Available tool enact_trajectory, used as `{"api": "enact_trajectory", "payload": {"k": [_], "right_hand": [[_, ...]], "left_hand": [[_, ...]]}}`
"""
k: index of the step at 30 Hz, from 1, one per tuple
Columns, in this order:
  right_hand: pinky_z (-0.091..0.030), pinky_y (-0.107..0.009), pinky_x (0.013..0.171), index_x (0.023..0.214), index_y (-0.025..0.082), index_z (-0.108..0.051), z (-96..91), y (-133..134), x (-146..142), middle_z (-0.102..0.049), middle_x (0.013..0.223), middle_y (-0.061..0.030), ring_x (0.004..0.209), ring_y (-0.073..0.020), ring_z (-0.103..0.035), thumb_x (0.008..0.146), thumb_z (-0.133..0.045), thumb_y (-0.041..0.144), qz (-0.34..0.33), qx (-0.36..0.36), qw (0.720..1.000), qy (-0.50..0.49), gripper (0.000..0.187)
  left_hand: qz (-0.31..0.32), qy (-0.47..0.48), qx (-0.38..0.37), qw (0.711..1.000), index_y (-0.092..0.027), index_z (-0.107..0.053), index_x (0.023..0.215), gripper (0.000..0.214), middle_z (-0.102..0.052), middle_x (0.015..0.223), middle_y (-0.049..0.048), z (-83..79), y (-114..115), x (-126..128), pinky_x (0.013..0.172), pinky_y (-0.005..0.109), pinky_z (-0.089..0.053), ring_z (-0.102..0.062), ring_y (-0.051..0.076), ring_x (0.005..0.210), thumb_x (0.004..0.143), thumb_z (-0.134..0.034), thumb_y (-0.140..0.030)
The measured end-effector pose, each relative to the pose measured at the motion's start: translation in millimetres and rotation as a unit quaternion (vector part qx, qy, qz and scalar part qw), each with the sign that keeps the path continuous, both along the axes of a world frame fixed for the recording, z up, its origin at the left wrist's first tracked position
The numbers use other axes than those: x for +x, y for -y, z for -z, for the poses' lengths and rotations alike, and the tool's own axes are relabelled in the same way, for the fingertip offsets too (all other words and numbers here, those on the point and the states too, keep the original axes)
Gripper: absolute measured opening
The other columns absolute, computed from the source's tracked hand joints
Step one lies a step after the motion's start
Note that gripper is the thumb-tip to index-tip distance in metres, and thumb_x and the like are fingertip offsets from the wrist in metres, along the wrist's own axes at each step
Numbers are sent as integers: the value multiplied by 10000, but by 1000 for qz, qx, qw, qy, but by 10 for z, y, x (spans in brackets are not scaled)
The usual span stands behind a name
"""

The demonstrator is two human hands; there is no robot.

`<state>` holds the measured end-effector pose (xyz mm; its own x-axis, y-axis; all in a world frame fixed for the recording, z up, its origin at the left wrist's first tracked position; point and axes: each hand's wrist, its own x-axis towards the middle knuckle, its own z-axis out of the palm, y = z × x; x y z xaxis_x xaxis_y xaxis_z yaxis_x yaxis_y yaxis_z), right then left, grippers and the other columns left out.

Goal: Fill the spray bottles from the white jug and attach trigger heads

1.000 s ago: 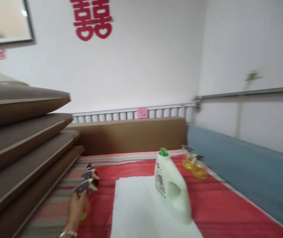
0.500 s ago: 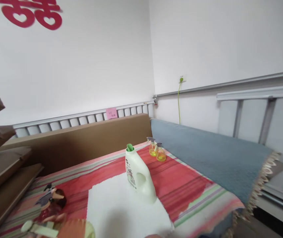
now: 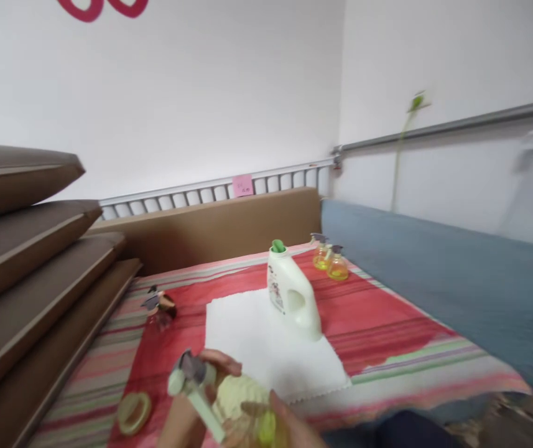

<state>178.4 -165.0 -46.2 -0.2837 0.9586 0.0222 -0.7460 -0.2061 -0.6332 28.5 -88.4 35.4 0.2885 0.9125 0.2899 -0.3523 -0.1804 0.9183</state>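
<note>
A spray bottle (image 3: pixel 197 389) with a grey head and pale green trigger lies tilted between my two hands at the bottom of the view. Yellow liquid shows in its body near my right hand (image 3: pixel 291 418), whose fingers close round that end. My left hand (image 3: pixel 219 361) curls behind the head, its fingers bent over a pale yellow textured piece (image 3: pixel 242 393), perhaps a cloth, pressed along the bottle. Blur hides exactly where each finger grips. Beyond my hands, a pale green jug (image 3: pixel 300 311) with a green spout stands upright on a white sheet (image 3: pixel 236 323).
Two spray bottles (image 3: pixel 338 267) holding yellow liquid stand at the back right. Another sprayer (image 3: pixel 160 306) stands left on the striped cloth (image 3: pixel 369 348). A pale yellow ring-shaped item (image 3: pixel 134 413) lies near front left. Stacked brown cushions (image 3: pixel 28 242) rise along the left edge.
My view has turned left and down. The spray bottle has come from the lower left toward the middle, and my right hand now meets it. The ring-shaped item has come into view.
</note>
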Motion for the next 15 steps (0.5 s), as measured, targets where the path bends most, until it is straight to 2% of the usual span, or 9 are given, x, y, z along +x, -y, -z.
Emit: {"api": "enact_trajectory", "payload": {"k": [1, 3, 5, 7, 8, 10, 13, 14, 15], "right_hand": [[-509, -317, 682, 1107, 197, -585, 18, 7, -65, -710, 967, -81, 827, -217, -664, 778, -555, 616, -16, -21, 999, -21, 533], [-489, -274, 609, 1163, 210, -532, 23, 69, -127, -715, 952, -90, 700, -182, -672, 728, -637, 590, -29, -49, 998, -38, 587], [-474, -265, 579, 1222, 265, -453, -29, 152, -129, -700, 994, -89, 716, -196, -677, 651, -749, 512, 22, -40, 999, -21, 689], [-487, -292, 639, 1218, 318, -430, -130, 220, -117, -661, 1082, -74, 874, -245, -664, 534, -853, 404, 111, -21, 994, -3, 809], [-494, -310, 673, 1198, 345, -439, -188, 244, -112, -637, 1129, -56, 951, -264, -642, 489, -879, 363, 128, -26, 991, 0, 834], [-508, -340, 679, 1166, 350, -479, -293, 267, -108, -612, 1170, -51, 983, -278, -629, 513, -860, 411, 85, -59, 995, -2, 759], [-490, -281, 529, 1133, 222, -549, -370, 261, -109, -663, 1045, -132, 730, -224, -679, 708, -598, 661, -64, -129, 989, -11, 613], [-468, -253, 490, 1138, 196, -551, -371, 254, -112, -677, 993, -142, 644, -194, -671, 742, -532, 682, -83, -134, 987, -14, 627], [-460, -238, 488, 1151, 200, -543, -366, 248, -115, -682, 979, -134, 621, -177, -665, 746, -549, 661, -72, -124, 990, -16, 613]], "left_hand": [[40, 13, 10, 999, -212, -618, 557, 434, -648, 559, 64, -43, 29, 24, 718, 488, -528, -626, 272, 611, 422, -788, -588], [61, 53, 30, 996, -211, -600, 555, 392, -636, 560, 50, -107, 85, 66, 744, 460, -522, -617, 243, 619, 543, -738, -578], [21, 88, 21, 996, -207, -575, 561, 339, -628, 578, 31, -148, 148, 92, 764, 417, -513, -612, 218, 648, 621, -717, -510], [-17, 109, -8, 994, -201, -551, 574, 300, -620, 602, 14, -180, 217, 92, 780, 384, -502, -609, 199, 679, 653, -715, -439], [-23, 114, -22, 993, -198, -544, 580, 291, -616, 610, 10, -194, 250, 84, 785, 375, -498, -608, 194, 692, 655, -717, -419], [-20, 111, -33, 993, -191, -546, 595, 274, -612, 629, 10, -213, 300, 54, 808, 371, -485, -605, 192, 718, 668, -708, -400], [-8, 104, -26, 994, -188, -554, 611, 247, -609, 643, 10, -211, 326, 6, 835, 382, -474, -598, 190, 720, 692, -682, -383], [-7, 106, -25, 994, -188, -554, 619, 240, -609, 650, 10, -206, 324, -6, 838, 386, -474, -597, 189, 718, 700, -674, -380], [-9, 111, -26, 993, -188, -553, 628, 235, -608, 655, 9, -200, 319, -16, 837, 388, -476, -599, 189, 720, 704, -670, -377]]}}
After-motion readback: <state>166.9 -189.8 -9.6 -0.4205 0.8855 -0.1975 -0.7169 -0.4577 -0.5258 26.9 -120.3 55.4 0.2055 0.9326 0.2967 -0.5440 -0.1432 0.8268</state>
